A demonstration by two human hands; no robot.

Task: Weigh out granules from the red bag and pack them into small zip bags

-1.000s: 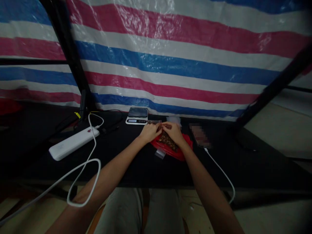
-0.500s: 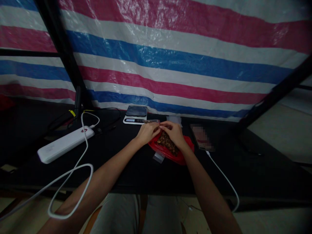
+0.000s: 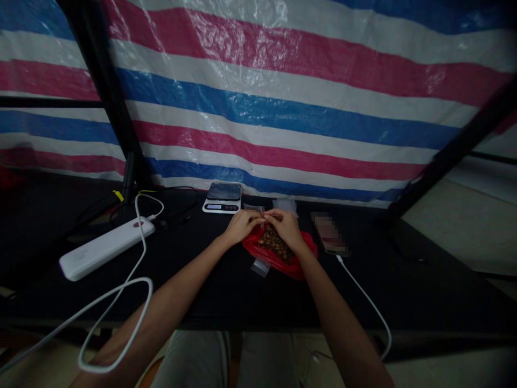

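My left hand point(image 3: 242, 226) and my right hand point(image 3: 286, 227) meet above a red plastic bag point(image 3: 299, 268), thumbs and fingertips pinched together. Between them they grip the edge of a small clear zip bag point(image 3: 254, 208), which shows just behind the fingers; its contents are hard to make out. The red bag lies spread open, with a heap of dried brown pieces point(image 3: 273, 243) in it, partly covered by my right hand. A second small clear bag point(image 3: 260, 267) lies at its near left edge. Beyond my left hand is a digital scale point(image 3: 223, 197) with a lit display.
More clear bags point(image 3: 287, 205) lie behind my right hand. A phone point(image 3: 329, 233) on a white charging cable point(image 3: 365, 295) is to the right. At left are a white power strip point(image 3: 107, 248) and a looped white cord point(image 3: 151, 293). Striped plastic sheeting point(image 3: 283, 118) hangs behind the black table.
The view has shifted, so everything on the table appears slightly lower. The clear bag has turned between my fingers and shows more behind them. Both hands keep their pinch.
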